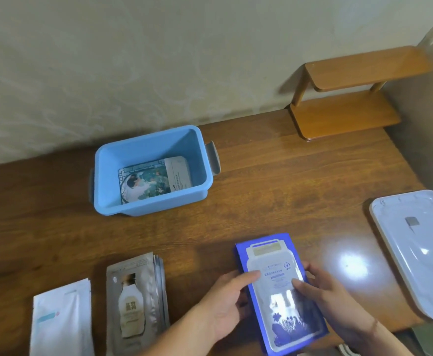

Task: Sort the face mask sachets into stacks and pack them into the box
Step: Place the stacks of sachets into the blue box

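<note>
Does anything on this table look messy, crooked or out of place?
Mostly tidy. The grey sachet stack is fanned, its lower sachets sticking out on the right. The sachet inside the blue box lies askew to the walls.

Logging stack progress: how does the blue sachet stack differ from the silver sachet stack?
The blue sachet stack is gripped at its edges by the left hand and right hand; the silver sachet stack lies untouched. Blue is squared up; silver is fanned at its right edge. Both rest on the table.
</note>
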Action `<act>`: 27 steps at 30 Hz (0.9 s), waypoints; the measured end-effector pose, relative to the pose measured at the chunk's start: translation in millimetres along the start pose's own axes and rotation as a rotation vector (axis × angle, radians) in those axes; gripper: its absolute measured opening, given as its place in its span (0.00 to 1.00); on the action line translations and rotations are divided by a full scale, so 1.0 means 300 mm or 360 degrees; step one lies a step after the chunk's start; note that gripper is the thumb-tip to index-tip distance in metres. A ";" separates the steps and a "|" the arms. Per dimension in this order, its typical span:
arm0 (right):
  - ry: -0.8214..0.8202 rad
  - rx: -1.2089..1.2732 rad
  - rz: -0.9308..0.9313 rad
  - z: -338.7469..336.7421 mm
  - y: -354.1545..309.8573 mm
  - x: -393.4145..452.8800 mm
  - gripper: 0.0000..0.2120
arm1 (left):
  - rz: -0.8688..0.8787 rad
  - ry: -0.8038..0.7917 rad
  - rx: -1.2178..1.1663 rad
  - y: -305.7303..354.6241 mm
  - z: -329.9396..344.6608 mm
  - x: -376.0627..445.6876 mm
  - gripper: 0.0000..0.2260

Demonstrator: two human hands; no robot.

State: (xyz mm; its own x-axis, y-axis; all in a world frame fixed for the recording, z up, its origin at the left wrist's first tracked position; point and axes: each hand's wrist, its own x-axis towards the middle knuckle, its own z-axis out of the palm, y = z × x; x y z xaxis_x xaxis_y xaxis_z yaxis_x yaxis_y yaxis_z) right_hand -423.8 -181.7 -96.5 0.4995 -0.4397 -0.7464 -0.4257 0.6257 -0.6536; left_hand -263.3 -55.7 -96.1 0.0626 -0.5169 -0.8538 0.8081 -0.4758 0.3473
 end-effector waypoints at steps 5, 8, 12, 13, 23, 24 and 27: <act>-0.0276 0.0051 0.0069 -0.001 -0.051 0.002 0.20 | 0.0348 -0.0029 0.0239 0.030 -0.007 -0.028 0.11; -0.0363 -0.0037 0.0051 0.011 -0.121 0.005 0.22 | 0.0586 0.0040 0.0343 0.062 -0.017 -0.038 0.11; -0.0572 -0.0017 -0.0058 -0.004 -0.241 0.018 0.19 | 0.0814 0.0146 0.0267 0.112 -0.044 -0.061 0.12; -0.0636 0.0126 -0.0113 0.019 -0.280 0.012 0.18 | 0.0846 0.0191 0.0178 0.126 -0.052 -0.064 0.13; -0.0406 0.0633 -0.0451 0.444 -0.324 0.094 0.22 | 0.1253 0.0606 -0.0713 0.336 -0.088 -0.157 0.14; -0.0333 0.0580 -0.0489 0.477 -0.366 0.103 0.19 | 0.1315 0.0584 -0.0696 0.362 -0.099 -0.180 0.15; -0.0385 0.0420 -0.0597 0.554 -0.483 0.145 0.15 | 0.1372 0.0462 -0.0551 0.436 -0.146 -0.233 0.15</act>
State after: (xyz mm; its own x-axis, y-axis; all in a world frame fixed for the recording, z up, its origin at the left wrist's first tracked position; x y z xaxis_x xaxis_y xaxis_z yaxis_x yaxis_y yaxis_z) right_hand -215.0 -184.4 -13.7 0.7548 -0.5229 -0.3960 0.0051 0.6084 -0.7936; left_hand -136.1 -50.6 -8.0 0.8180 -0.3722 -0.4386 0.5420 0.2433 0.8044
